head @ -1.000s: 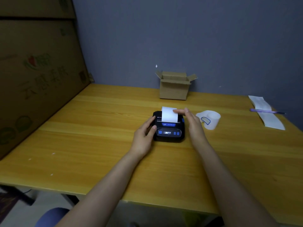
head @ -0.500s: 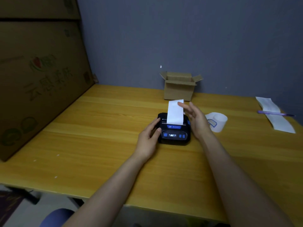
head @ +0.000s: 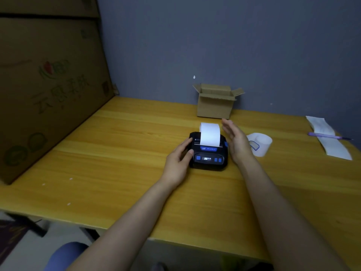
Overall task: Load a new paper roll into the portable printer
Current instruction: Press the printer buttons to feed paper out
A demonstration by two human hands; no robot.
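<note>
Paper strip [head: 210,133] stands upright from printer [head: 208,156].

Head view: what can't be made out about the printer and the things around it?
All head view.
Roll inside the printer: hidden by its housing; only the paper strip shows.
Its display text: too small, blurred.
Contents of the small cardboard box: hidden by its front wall.
Print on the slip under the pen: too small.

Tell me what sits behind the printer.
An open cardboard box stands behind the printer. The paper strip rising from the printer covers some table between them; the box's inside is not visible.
</note>
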